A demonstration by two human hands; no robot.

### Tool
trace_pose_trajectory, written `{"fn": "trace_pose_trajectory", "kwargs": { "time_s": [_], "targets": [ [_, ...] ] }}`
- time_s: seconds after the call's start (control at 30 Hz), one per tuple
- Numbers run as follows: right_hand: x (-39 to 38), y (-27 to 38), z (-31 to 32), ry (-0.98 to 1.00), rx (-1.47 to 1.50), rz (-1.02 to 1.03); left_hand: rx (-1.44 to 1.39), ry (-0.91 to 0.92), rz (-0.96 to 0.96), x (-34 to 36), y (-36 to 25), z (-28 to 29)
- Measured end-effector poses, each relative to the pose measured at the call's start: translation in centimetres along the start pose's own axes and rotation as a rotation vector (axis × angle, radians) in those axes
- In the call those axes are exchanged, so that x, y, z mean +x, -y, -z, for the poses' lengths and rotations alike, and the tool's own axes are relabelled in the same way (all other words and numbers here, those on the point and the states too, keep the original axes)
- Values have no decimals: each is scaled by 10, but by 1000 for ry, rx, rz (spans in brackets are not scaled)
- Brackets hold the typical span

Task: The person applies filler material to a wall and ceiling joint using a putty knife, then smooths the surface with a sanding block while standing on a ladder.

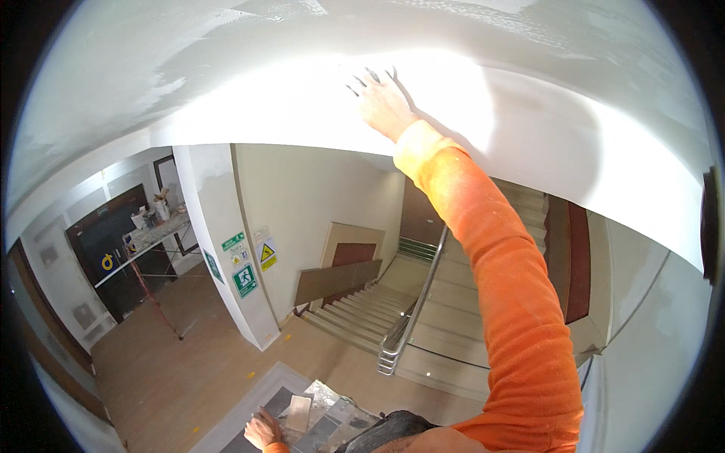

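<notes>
My right hand [381,102], at the end of a raised orange sleeve, has its fingers spread against the brightly lit white plastered band [279,102] below the mottled grey ceiling [529,26]. Low in the view, my left hand [263,429] is curled at the near platform [332,426]; what it grips, if anything, I cannot make out. A pale rectangular block [299,414] lies just right of it on the platform, beside white-spattered flat pieces. A dark bundle is partly visible at the lower edge.
Below are stairs [340,325] with a metal railing [411,309] and a leaning brown board [336,279]. A pillar [204,181] with safety signs stands left of them. Farther left, a scaffold [151,245] holding containers stands before a dark door [98,249].
</notes>
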State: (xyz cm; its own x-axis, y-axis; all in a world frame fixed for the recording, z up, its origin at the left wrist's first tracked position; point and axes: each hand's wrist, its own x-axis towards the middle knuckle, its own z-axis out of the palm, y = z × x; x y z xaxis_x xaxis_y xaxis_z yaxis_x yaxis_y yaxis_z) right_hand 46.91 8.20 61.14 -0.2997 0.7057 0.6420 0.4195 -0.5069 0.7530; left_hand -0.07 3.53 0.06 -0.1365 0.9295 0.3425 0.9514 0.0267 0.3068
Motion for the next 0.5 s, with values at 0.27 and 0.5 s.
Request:
{"fn": "trace_pose_trajectory", "kwargs": {
  "time_s": [0.27, 0.5],
  "targets": [
    [-11, -19, -15, -42, -125, -80, 78, 445, -80, 6, 14, -10],
    [-88, -80, 59, 185, -223, -52, 219, -135, -411, -3, 97, -114]
  ]
}}
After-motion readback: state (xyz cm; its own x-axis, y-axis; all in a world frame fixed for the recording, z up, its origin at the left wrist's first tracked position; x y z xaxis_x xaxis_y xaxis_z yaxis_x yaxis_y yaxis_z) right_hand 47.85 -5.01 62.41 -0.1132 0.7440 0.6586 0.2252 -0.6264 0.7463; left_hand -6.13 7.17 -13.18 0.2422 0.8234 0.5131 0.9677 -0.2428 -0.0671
